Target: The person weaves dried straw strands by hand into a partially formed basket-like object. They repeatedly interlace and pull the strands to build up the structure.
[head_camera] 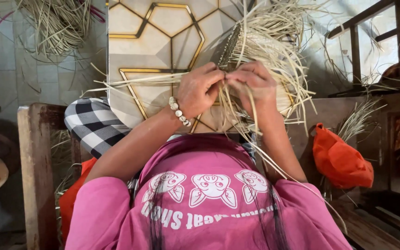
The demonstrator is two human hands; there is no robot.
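— Straw-pale strips, flat and stiff?
— Yes. The woven piece (237, 44) fans out at twelve o'clock; left hand (199, 90) and right hand (254, 83) pinch its strips, fingertips together.
— Underneath?
— A board with gold hexagon lines (153, 37), over grey floor tiles (5, 65). Orange bag (341, 159) at four o'clock, loose strips (59, 23) at ten.

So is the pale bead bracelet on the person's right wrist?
No, the pale bead bracelet sits on the left wrist, just behind the left hand gripping the pale straw strands.
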